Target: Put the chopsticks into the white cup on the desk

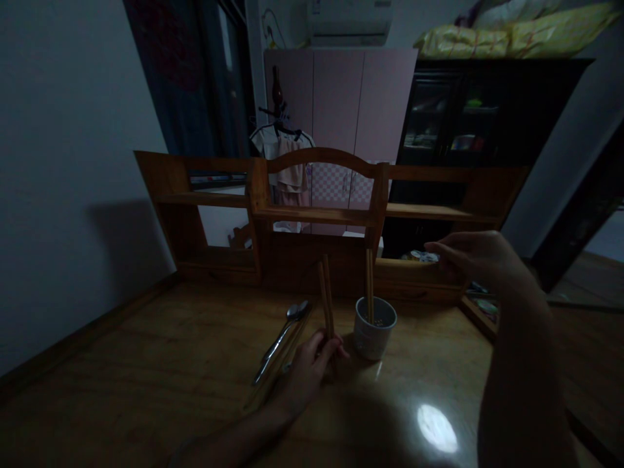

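My left hand [309,364] is closed around a pair of wooden chopsticks [325,296], held nearly upright just above the desk. To the right of it stands a pale grey cup [373,341], upright, with more chopsticks [370,289] leaning in it. My right hand [475,257] is raised to the right of the cup and apart from it, fingers drawn together in a pinch. Nothing shows between its fingertips. Left of my left hand, metal spoons [275,341] lie on the wood, and beside them rest several loose chopsticks [287,351], partly hidden by my hand and forearm.
A wooden desk [146,338] carries a low shelf unit [316,214] along its back edge. Small packages [422,256] sit in the right compartment. A white wall [73,162] borders the left side. Bright light reflects off the desk at front right.
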### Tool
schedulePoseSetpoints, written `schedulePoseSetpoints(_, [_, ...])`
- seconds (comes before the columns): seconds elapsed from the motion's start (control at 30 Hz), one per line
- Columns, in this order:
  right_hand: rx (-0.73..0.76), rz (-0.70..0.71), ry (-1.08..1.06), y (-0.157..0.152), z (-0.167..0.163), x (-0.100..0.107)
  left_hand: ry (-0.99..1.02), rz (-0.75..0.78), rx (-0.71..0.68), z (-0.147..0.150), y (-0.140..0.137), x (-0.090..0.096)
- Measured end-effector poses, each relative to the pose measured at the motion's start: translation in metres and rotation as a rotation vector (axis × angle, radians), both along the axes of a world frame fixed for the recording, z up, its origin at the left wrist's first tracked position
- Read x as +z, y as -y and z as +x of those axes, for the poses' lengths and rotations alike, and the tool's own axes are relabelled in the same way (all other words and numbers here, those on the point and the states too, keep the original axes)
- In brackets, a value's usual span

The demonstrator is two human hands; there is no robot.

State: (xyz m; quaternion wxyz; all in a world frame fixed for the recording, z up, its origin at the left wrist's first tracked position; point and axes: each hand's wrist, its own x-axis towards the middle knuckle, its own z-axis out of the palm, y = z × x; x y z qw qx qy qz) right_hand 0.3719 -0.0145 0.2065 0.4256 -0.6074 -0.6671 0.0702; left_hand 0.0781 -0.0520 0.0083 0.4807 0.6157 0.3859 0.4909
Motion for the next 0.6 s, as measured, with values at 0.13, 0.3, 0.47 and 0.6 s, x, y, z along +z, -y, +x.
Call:
schedulePoseSetpoints(0.13, [-0.126,-0.030,0.227,-0.013,0.015,-0.011,0.008,-0.011,-0.010,0.000,0.002,0.001])
schedulePoseSetpoints(0.3, [0.094,0.167,0.236,-0.020,-0.014,-0.010,-0.045,0.042,0.024,0.000,0.003,0.003])
schedulePoseSetpoints(0.47, [0.531,0.000,0.103,-0.003,-0.079,-0.006,-0.055,0.040,-0.024,-0.002,0.004,0.007])
schedulePoseSetpoints(0.6, [0.769,-0.196,0.081,0.005,-0.116,-0.016,-0.089,0.043,-0.046,-0.002,0.008,0.010])
